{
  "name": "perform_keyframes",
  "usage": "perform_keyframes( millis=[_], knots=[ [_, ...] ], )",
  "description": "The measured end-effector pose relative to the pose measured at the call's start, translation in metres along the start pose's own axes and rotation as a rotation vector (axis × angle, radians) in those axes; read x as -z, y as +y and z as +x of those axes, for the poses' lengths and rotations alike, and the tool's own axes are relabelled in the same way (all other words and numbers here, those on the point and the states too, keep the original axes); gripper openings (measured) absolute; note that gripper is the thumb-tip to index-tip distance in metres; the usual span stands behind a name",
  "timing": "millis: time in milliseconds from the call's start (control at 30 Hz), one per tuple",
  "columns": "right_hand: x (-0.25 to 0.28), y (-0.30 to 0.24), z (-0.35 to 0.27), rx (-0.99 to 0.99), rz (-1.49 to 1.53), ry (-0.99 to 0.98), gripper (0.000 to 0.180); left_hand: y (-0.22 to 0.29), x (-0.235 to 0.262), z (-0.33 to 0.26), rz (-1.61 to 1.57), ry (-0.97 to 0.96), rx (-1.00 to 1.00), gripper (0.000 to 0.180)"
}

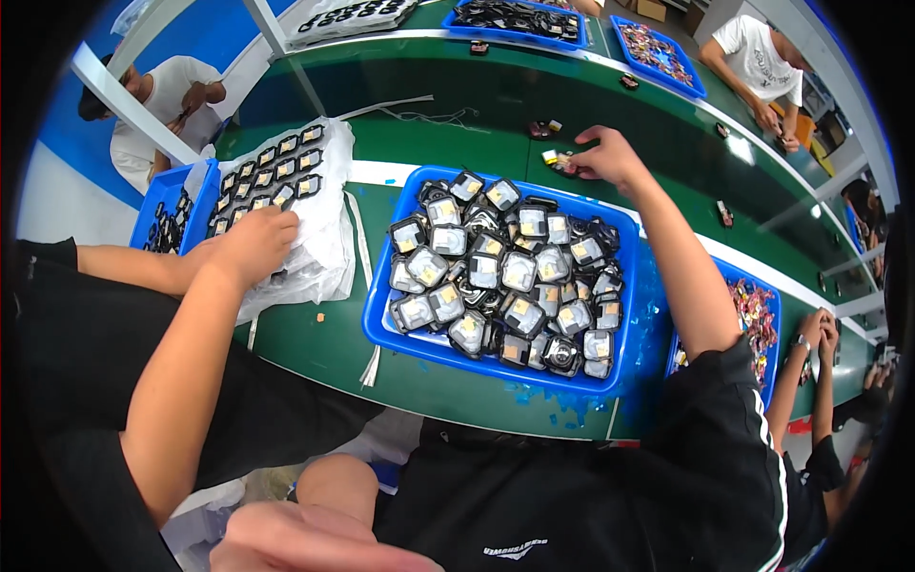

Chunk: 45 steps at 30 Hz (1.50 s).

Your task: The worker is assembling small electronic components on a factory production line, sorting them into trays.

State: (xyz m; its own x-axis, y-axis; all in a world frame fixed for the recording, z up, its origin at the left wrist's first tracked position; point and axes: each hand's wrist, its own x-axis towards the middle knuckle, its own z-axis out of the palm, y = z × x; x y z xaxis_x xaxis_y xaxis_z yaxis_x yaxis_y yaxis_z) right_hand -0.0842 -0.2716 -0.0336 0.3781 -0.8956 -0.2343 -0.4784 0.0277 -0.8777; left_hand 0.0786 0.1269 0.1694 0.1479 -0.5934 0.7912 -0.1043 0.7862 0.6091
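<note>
My right hand (610, 160) reaches over the green conveyor belt, beyond a blue tray. Its fingertips close on a small electronic assembly (560, 162) with a white and yellow end. A similar small assembly (544, 128) lies on the belt just past it. My left hand (305, 541) is at the lower edge, close to the camera and blurred; what its fingers do or hold is hidden. Between my arms stands the blue tray (374, 324), heaped with black square-framed cases (519, 272) that have clear covers and yellowish labels.
At left, a co-worker's hands (250, 246) work over cases lined up on white plastic sheeting (329, 181). A blue bin (195, 205) of black parts stands beyond. At right is another blue tray (774, 315) of reddish parts. Blue scraps (562, 398) litter the table's near edge.
</note>
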Motion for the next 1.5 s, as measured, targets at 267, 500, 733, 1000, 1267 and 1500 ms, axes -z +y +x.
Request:
perform_keyframes(
  millis=[267,500,733,1000,1267,1500],
  knots=[
    [0.044,0.020,-0.030,-0.134,0.138,-0.035,0.033,-0.046,0.022,-0.008,0.314,0.054,-0.276,0.011],
    [-0.002,-0.016,-0.009,0.014,0.154,-0.101,0.027,-0.146,0.022,-0.065,0.933,0.087,0.238,0.025],
    [-0.107,-0.084,0.065,0.106,0.273,-0.244,0.025,-0.164,0.006,-0.100,1.029,0.002,0.276,0.025],
    [-0.130,-0.075,0.073,0.347,-0.681,0.075,0.037,-0.202,-0.003,-0.075,1.233,-0.245,0.330,0.045],
    [-0.028,-0.070,-0.118,0.747,-0.487,-0.069,0.019,-0.196,0.009,-0.066,0.974,-0.296,0.543,0.031],
    [0.155,0.062,-0.262,-0.019,-0.774,0.392,0.014,-0.179,-0.010,-0.062,-0.003,0.076,0.733,0.017]
  ],
)
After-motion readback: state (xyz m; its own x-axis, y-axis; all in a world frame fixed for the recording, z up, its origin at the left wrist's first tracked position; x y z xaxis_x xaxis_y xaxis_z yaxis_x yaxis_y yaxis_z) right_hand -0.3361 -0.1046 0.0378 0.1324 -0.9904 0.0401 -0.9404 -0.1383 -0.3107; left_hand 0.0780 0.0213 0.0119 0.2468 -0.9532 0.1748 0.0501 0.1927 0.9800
